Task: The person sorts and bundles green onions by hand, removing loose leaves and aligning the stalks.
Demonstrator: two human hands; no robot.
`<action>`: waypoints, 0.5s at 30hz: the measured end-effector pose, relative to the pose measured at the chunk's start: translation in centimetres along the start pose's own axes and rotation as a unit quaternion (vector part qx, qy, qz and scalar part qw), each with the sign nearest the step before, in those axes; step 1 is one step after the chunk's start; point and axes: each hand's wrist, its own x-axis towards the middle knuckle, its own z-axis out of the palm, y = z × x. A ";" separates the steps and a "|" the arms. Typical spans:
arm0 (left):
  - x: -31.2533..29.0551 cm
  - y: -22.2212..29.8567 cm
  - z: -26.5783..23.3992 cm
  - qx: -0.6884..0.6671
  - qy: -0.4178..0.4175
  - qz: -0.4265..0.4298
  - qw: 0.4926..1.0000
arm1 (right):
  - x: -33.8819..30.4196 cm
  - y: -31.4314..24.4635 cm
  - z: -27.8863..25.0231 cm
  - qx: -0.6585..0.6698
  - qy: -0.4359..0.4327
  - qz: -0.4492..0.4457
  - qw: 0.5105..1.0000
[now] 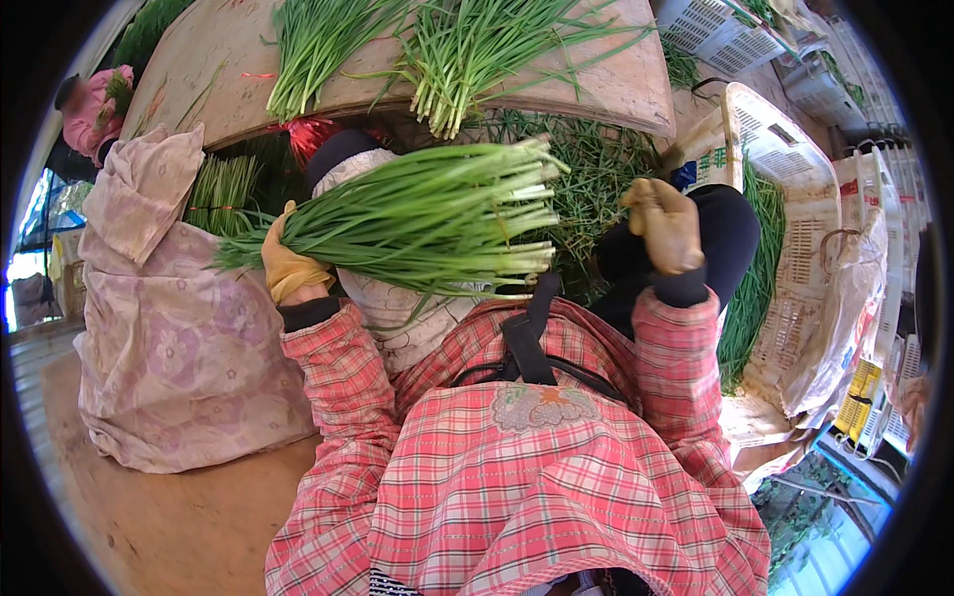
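We note the left hand (293,260) closed around a green bundle (407,214), near its leafy end (241,250). From that grip it stretches rightward above the lap (591,338), pale stem ends (532,214) facing the right hand (666,226): apart, fingers curled, whether clenched we cannot tell. Beyond, more stalks (477,65) on a wooden table (611,84).

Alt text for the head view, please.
The gloved left hand holds a bunch of long greens, pale ends pointing right. The gloved right hand is apart from it, near the right knee. Two bunches lie on the table ahead; a white crate of greens stands at right.
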 end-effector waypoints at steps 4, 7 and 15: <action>0.3 -0.1 -0.2 -0.094 0.017 -0.054 0.994 | -3.3 -4.2 1.2 0.109 -0.081 0.014 0.991; 0.3 -0.3 -0.1 -0.128 0.025 -0.069 0.989 | -3.1 -8.0 5.1 0.058 -0.124 0.032 0.990; 2.0 -1.7 -2.6 -0.069 -0.004 0.001 0.998 | -2.4 -6.1 7.7 0.402 -0.195 0.045 0.894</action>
